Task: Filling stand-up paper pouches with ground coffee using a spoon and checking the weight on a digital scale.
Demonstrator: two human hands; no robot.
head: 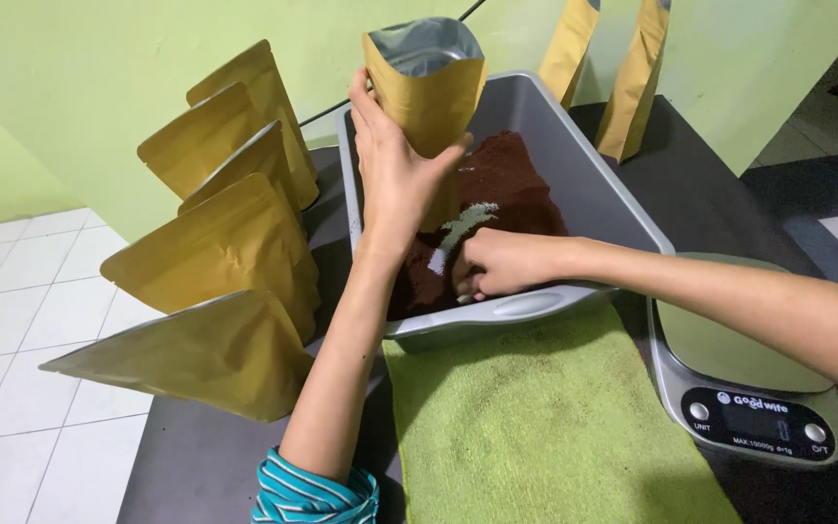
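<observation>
Pouch (426, 92), gold with a foil lining, stands upright over the grey tub (594, 184), mouth gaping upward, long axis vertical. Left hand (395, 175) grips it round the middle. Right hand (497, 264) is down in the brown powder (506, 175), closed on a pale scoop (463, 228) lying low and pointing toward the pouch. Nothing visible inside the pouch from here. Sealed-looking pouches (235, 243) line the counter (196, 466) at left; scale (744, 388) sits bare.

pouch (426, 92): matt paper, foil lining | tub (594, 184): smooth grey plastic | towel (545, 427): rough green cloth
</observation>
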